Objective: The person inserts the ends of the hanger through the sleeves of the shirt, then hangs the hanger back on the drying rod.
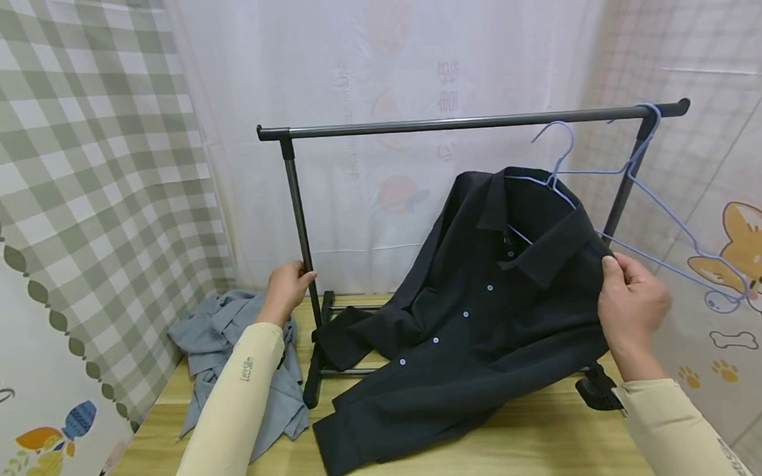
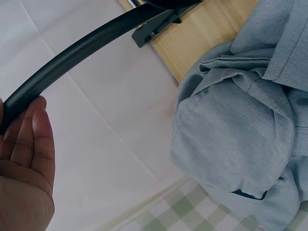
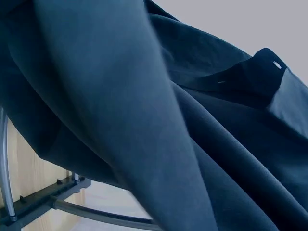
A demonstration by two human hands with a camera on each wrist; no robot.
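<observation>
A black button-up shirt [image 1: 464, 334] hangs slanted in front of the rack, with a blue wire hanger [image 1: 555, 175] inside its collar. The hanger's hook shows right at the height of the rack's top bar [image 1: 414, 126]. My right hand [image 1: 633, 304] pinches the shirt at the shoulder, thumb in front. In the right wrist view the shirt's dark cloth [image 3: 125, 110] fills most of the picture and the hand is out of sight. My left hand [image 1: 287, 290] grips the rack's left post [image 1: 298, 213]; its fingers [image 2: 41, 134] lie against that post in the left wrist view.
A crumpled grey-blue garment [image 1: 224, 332] lies on the wooden table [image 1: 527, 439] at the left. A second blue hanger [image 1: 684, 229] hooks over the bar's right end. Beside the rack's right foot sits a black object [image 1: 597, 388]. Printed curtains [image 1: 91, 138] enclose the table.
</observation>
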